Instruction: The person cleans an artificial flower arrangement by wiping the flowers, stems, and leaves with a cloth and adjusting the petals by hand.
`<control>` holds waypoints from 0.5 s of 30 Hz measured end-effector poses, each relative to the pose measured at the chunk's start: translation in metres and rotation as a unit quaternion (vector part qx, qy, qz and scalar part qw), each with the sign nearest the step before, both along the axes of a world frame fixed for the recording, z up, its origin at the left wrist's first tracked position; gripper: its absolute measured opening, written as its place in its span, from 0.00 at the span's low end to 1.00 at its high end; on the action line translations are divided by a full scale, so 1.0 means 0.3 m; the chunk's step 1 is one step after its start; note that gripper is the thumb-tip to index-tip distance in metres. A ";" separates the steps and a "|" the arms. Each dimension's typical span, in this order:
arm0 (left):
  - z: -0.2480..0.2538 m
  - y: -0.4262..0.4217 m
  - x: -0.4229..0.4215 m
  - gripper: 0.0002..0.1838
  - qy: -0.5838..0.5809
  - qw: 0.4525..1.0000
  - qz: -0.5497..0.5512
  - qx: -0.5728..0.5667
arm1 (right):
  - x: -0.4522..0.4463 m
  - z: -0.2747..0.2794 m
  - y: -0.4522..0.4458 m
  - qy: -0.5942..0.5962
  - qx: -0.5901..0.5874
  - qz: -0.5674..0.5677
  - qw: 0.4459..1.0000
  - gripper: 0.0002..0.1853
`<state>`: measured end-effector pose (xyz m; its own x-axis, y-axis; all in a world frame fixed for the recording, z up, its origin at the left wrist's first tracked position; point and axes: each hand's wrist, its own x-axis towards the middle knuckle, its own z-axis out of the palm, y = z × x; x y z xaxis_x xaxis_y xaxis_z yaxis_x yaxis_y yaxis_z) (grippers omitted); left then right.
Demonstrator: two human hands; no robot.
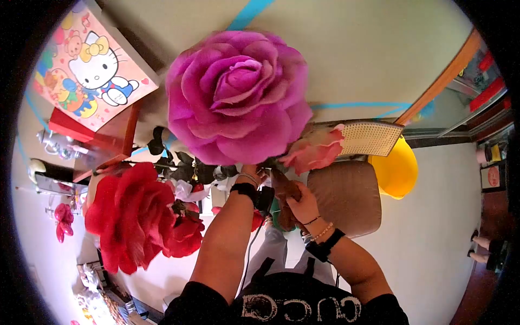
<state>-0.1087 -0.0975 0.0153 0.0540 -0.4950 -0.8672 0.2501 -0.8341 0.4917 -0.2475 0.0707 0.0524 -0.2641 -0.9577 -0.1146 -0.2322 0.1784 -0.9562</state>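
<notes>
Flower (238, 103), purple, oversized and seemingly artificial, is shown facing the camera at upper centre, just beyond two bare hands. The right hand (304, 205) is closed around a brown leaf-like piece (284, 187), pinched between thumb and fingers. The left hand (251, 174) is placed just below the bloom; whether anything is gripped by it cannot be told. By its look, the flower would be judged light, its petals soft and easily creased, so it is best held by whatever stem lies beneath; the brown piece seems thin and pliable, best taken at its thicker end. A pink rose (314, 154) is partly covered by the purple petals, and a red rose (130, 216) is seen at left. The purple flower's stem is hidden, and the left fingers are mostly obscured.
</notes>
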 end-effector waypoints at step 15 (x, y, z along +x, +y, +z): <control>-0.054 0.063 0.211 0.20 0.259 0.964 0.012 -0.058 | 0.081 0.103 -0.130 0.083 -0.053 0.042 0.994 0.22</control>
